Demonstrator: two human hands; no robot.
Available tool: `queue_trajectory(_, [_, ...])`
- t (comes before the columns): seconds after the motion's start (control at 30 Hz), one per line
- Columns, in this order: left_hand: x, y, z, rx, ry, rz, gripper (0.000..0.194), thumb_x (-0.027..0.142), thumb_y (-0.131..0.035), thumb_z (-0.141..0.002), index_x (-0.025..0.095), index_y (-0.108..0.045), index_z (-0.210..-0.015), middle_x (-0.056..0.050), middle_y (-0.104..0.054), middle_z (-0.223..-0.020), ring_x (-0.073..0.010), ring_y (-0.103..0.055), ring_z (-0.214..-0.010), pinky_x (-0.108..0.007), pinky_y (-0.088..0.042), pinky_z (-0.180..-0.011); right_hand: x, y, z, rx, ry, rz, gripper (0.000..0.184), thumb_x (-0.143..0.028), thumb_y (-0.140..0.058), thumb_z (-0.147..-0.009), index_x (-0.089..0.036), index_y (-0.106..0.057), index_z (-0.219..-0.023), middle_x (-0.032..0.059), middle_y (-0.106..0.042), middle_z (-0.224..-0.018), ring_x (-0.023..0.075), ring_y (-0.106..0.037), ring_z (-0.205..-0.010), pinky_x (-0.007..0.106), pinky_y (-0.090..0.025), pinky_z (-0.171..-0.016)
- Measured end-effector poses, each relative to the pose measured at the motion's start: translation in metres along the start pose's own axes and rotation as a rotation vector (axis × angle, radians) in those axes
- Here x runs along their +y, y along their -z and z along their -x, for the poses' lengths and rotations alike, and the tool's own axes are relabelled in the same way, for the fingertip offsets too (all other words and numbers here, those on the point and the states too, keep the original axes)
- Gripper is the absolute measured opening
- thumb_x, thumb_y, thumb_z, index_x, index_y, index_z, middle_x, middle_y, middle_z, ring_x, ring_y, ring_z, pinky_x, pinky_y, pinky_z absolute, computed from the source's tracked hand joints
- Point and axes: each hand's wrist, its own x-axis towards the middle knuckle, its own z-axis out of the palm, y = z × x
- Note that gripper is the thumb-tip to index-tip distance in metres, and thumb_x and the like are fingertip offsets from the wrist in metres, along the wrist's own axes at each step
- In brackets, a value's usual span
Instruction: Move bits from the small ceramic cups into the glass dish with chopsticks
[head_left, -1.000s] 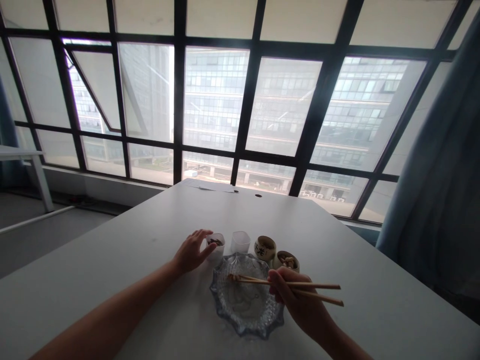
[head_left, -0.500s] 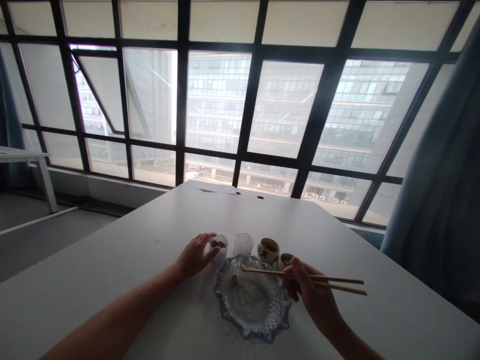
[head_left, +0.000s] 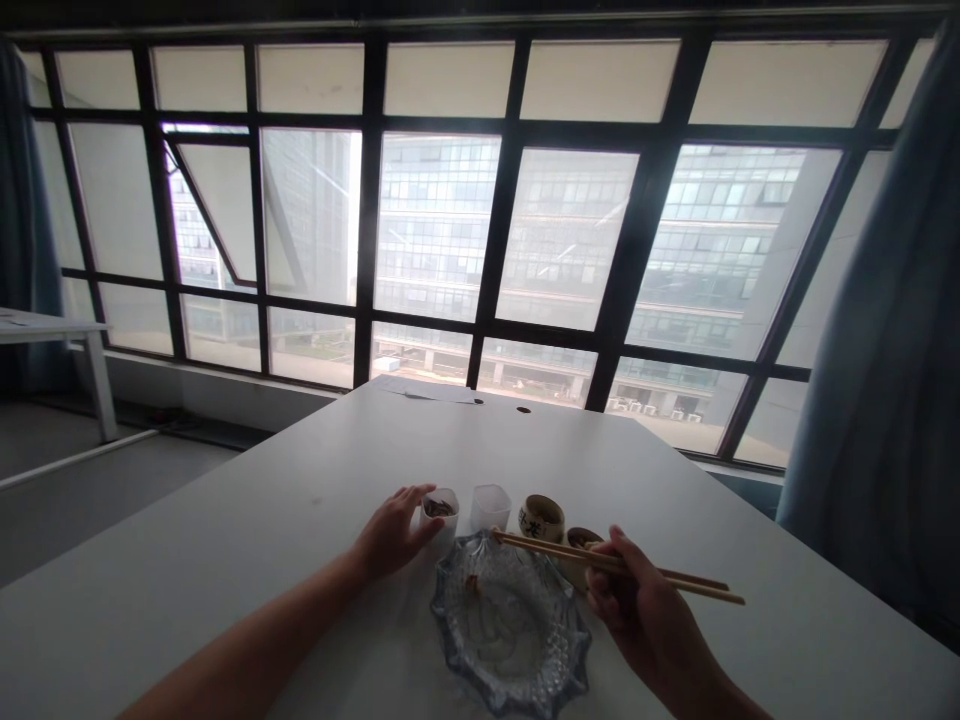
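My left hand [head_left: 394, 530] is curved round the side of a small whitish cup [head_left: 441, 522], thumb in front and fingers behind; dark bits lie inside the cup. My right hand [head_left: 637, 595] grips a pair of wooden chopsticks [head_left: 570, 550]. Their tips are close together over the far rim of a scalloped glass dish [head_left: 517, 690], with a small pale piece apparently between them. A reddish-brown piece [head_left: 472, 583] rests in the dish's left part. Just beyond the tips stands a second whitish cup [head_left: 491, 506], whose contents I cannot make out.
Right of the whitish cups are a tan cup with dark characters [head_left: 541, 517] and another tan cup [head_left: 583, 540], partly hidden by the chopsticks and my right hand. Papers [head_left: 427, 390] lie at the far end of the white table [head_left: 300, 560], before the windows.
The chopstick tips have moved from over the dish's inside to its far rim, nearer the second whitish cup. My left hand stays at its cup. The whole view has tilted up slightly.
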Motion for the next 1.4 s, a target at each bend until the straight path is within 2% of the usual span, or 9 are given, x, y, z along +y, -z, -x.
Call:
queue_trajectory(0.23, [-0.003,-0.003,0.001,0.020,0.021,0.021,0.051,0.052,-0.056,-0.087,0.018,-0.057,-0.126,-0.015,-0.068,-0.119,-0.0290,-0.066,-0.108,-0.047,-0.053,-0.096,-0.001,-0.001,-0.002,0.038,-0.024,-0.020,0.046,-0.052,-0.090,-0.053,-0.015,-0.064,-0.060,0.0001,-0.055,-0.044,0.0074,-0.044,-0.036,0.016,-0.037,-0.032])
queue_trajectory(0.43, [-0.004,-0.002,0.001,0.029,0.003,0.043,0.051,0.037,-0.063,-0.080,0.019,-0.053,-0.127,-0.015,-0.066,-0.122,-0.0279,-0.064,-0.110,-0.046,-0.053,-0.096,-0.005,0.009,-0.013,0.066,-0.003,0.001,0.038,-0.049,-0.084,-0.068,-0.015,-0.066,-0.063,0.0017,-0.058,-0.047,0.0083,-0.047,-0.038,0.017,-0.040,-0.034])
queue_trajectory(0.6, [-0.005,-0.003,0.002,0.030,-0.020,0.071,0.056,0.031,-0.064,-0.077,0.021,-0.049,-0.130,-0.013,-0.063,-0.127,-0.0269,-0.063,-0.112,-0.043,-0.053,-0.096,-0.008,0.011,-0.015,0.113,0.005,-0.027,0.035,-0.044,-0.083,-0.070,-0.014,-0.065,-0.062,0.0020,-0.058,-0.048,0.0085,-0.049,-0.039,0.016,-0.042,-0.035])
queue_trajectory(0.77, [-0.009,0.008,-0.006,-0.035,-0.011,0.057,0.059,0.047,-0.062,-0.082,0.017,-0.050,-0.132,-0.016,-0.063,-0.125,-0.0288,-0.064,-0.110,-0.047,-0.052,-0.095,-0.020,0.011,-0.021,0.175,0.029,-0.074,0.033,-0.039,-0.085,-0.065,-0.013,-0.065,-0.060,0.0029,-0.058,-0.048,0.0092,-0.048,-0.039,0.016,-0.042,-0.033])
queue_trajectory(0.9, [0.016,0.014,-0.037,-0.039,-0.033,-0.020,0.061,0.061,-0.053,-0.087,0.018,-0.053,-0.130,-0.017,-0.061,-0.128,-0.0311,-0.061,-0.114,-0.050,-0.049,-0.096,-0.036,0.023,-0.035,0.210,0.118,-0.084,0.031,-0.036,-0.082,-0.067,-0.012,-0.064,-0.058,0.0034,-0.058,-0.047,0.0093,-0.048,-0.040,0.016,-0.042,-0.034])
queue_trajectory(1.0, [0.057,0.003,-0.069,-0.186,-0.139,-0.119,0.064,0.063,-0.057,-0.083,0.019,-0.056,-0.128,-0.015,-0.059,-0.132,-0.0329,-0.054,-0.123,-0.053,-0.041,-0.104,-0.043,0.039,-0.047,0.262,0.188,-0.071,0.029,-0.036,-0.079,-0.070,-0.012,-0.064,-0.059,0.0048,-0.059,-0.047,0.0103,-0.050,-0.041,0.016,-0.041,-0.034])
queue_trajectory(1.13, [0.103,-0.030,-0.105,-0.458,-0.232,-0.183,0.072,0.065,-0.066,-0.074,0.025,-0.054,-0.133,-0.013,-0.050,-0.144,-0.0344,-0.041,-0.135,-0.056,-0.026,-0.113,-0.044,0.061,-0.061,0.336,0.242,-0.013,0.029,-0.037,-0.078,-0.069,-0.012,-0.065,-0.062,0.0061,-0.062,-0.050,0.0124,-0.055,-0.044,0.017,-0.043,-0.036])
queue_trajectory(1.3, [0.113,-0.070,-0.128,-0.701,-0.191,-0.253,0.077,0.063,-0.069,-0.071,0.023,-0.053,-0.134,-0.015,-0.049,-0.145,-0.0355,-0.037,-0.137,-0.059,-0.014,-0.116,-0.043,0.072,-0.066,0.353,0.274,0.068,0.038,-0.046,-0.083,-0.060,-0.012,-0.066,-0.064,0.0063,-0.064,-0.051,0.0138,-0.057,-0.045,0.018,-0.044,-0.036])
queue_trajectory(1.4, [0.107,-0.082,-0.131,-0.732,-0.158,-0.247,0.079,0.064,-0.073,-0.065,0.020,-0.056,-0.128,-0.015,-0.059,-0.134,-0.0350,-0.045,-0.130,-0.057,-0.016,-0.115,-0.043,0.072,-0.065,0.330,0.295,0.116,0.049,-0.056,-0.086,-0.051,-0.012,-0.066,-0.062,0.0071,-0.064,-0.049,0.0145,-0.056,-0.044,0.020,-0.042,-0.035])
